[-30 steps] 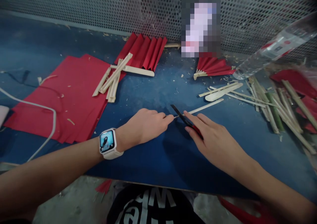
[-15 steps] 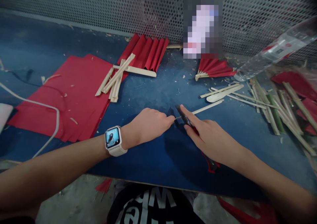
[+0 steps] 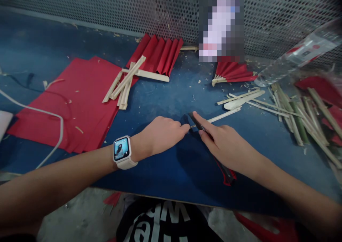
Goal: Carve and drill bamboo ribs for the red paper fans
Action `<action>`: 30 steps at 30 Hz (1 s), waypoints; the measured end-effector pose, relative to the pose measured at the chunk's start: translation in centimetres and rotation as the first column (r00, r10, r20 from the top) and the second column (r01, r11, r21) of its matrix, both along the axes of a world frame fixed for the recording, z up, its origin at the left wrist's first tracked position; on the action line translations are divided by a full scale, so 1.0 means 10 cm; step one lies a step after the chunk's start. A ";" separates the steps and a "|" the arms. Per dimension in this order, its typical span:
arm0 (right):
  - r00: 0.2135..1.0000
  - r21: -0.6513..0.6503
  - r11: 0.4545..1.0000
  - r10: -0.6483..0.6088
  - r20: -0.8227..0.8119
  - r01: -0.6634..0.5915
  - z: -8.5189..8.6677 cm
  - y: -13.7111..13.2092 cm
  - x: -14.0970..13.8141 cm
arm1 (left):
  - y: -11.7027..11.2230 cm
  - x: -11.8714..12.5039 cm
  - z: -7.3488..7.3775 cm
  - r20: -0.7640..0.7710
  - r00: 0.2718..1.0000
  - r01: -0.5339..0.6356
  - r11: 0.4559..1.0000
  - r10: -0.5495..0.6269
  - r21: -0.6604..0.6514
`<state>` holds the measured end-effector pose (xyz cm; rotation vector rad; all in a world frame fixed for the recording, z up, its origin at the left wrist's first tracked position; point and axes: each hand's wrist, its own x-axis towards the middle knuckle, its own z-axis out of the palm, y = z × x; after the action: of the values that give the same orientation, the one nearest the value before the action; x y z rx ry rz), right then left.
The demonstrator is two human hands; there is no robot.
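My left hand (image 3: 164,133), closed in a pinch, grips the near end of a thin bamboo strip (image 3: 224,116) lying low over the blue table. My right hand (image 3: 227,142) is wrapped round a knife (image 3: 226,172) with a black and red handle, its forefinger stretched along the dark upper part. The knife crosses the strip just right of my left fingertips. Beyond the strip's far end lie a pale flat spoon-like piece (image 3: 240,101) and several thin bamboo sticks (image 3: 267,108).
Red paper sheets (image 3: 66,106) lie left, bamboo sticks (image 3: 128,83) on their edge. Behind are pleated red paper (image 3: 157,56) and a small red fan (image 3: 232,72). A plastic bottle (image 3: 288,58) leans at the mesh wall. Split bamboo (image 3: 301,121) is piled right; a white cable (image 3: 60,128) runs left.
The knife and right hand have shifted very slightly along the strip. The left hand keeps its pinch, and the view has tilted a little.
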<state>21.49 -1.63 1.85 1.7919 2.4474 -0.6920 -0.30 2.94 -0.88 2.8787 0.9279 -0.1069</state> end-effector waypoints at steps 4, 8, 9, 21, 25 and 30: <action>0.997 -0.012 1.000 0.009 0.083 -0.008 -0.02 0.00 -0.04 | -0.04 0.06 0.03 -0.031 0.997 -0.064 0.998 0.064 0.003; 0.981 0.030 0.997 0.063 0.185 -0.069 -0.04 0.00 -0.07 | -0.09 0.14 0.04 -0.022 0.993 -0.119 0.993 0.119 0.013; 0.977 0.037 0.996 0.066 0.204 -0.075 -0.04 0.00 -0.08 | -0.10 0.16 0.03 -0.012 0.991 -0.133 0.991 0.133 0.020; 0.943 -0.024 0.999 -0.031 0.331 0.042 0.00 0.01 -0.15 | -0.12 0.16 -0.10 0.169 0.978 -0.134 0.989 0.122 0.064; 0.947 -0.038 0.998 -0.029 0.320 0.043 0.00 0.03 -0.16 | -0.10 0.17 -0.12 0.179 0.979 -0.107 0.993 0.097 0.049; 0.945 -0.041 0.998 -0.034 0.325 0.050 0.00 0.02 -0.17 | -0.14 0.20 -0.11 0.155 0.981 -0.134 0.986 0.118 0.098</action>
<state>19.83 -1.41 1.81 1.7797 2.1656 -0.4137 1.75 1.53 -1.95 2.8652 1.1155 0.1717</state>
